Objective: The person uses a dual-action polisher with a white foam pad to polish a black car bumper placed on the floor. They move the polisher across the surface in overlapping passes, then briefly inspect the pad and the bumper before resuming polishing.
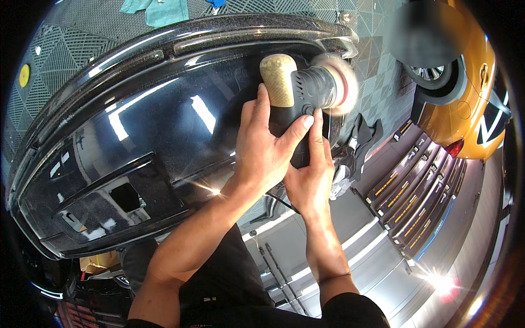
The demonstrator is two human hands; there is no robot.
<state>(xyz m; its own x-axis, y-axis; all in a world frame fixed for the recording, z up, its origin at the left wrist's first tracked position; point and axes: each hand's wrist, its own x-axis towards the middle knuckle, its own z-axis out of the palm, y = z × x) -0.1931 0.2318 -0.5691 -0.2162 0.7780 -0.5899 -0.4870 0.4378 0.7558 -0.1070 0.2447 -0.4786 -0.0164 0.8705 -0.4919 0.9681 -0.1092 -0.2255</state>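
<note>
A black power polisher [317, 90] with a dull gold cap [277, 79] is held between both my hands. Its round foam pad [343, 87] looks smeared, as if turning, and lies against or very near the right end of a glossy black car panel [158, 104]. My left hand [260, 147] wraps the polisher's body, index finger along the gold cap and thumb near a round button. From below, my right hand [311, 177] grips the handle, its index finger pointing up beside my left thumb. A dark cord runs down by my right wrist.
An orange car [465, 115] stands at the right, near long dark boxes [410, 191] in a row. Teal cloths [164, 12] and a yellow disc [24, 75] lie on the grid floor at the back. Dark cloth [363, 136] hangs beside the panel's right end. Cardboard [99, 262] shows lower left.
</note>
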